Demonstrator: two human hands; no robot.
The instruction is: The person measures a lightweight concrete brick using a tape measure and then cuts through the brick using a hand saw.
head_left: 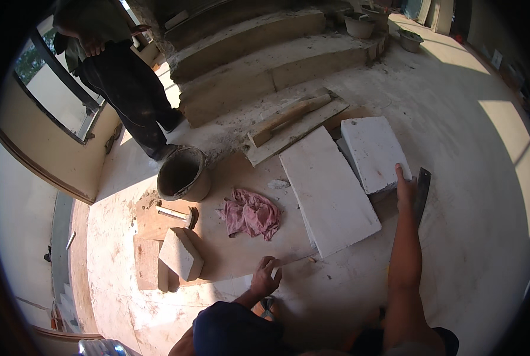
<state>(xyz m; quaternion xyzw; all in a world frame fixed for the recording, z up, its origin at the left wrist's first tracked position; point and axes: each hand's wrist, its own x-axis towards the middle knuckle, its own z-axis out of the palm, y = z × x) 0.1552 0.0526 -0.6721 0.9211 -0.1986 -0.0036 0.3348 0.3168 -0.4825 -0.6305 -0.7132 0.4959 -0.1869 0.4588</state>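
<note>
My right hand (405, 187) grips the near right corner of a white block (372, 151), which lies beside a large white slab (330, 196). A dark flat metal tool (422, 191) lies just right of that hand. My left hand (264, 276) hovers low left of the slab, fingers loosely curled and apart, near a thin strip (294, 257) at the slab's lower edge. A crumpled pink cloth (253, 216) lies just above it on a board (217, 261); a small pale fragment (278, 184) is beside the cloth.
A dark bucket (181, 175), hammer-like tool (173, 213) and loose blocks (181, 255) are at left; a wooden float on a board (291, 118) at back. Another person (123, 89) stands back left beside concrete steps (247, 71). Buckets (360, 26) are back right. A door frame (63, 160) borders the left.
</note>
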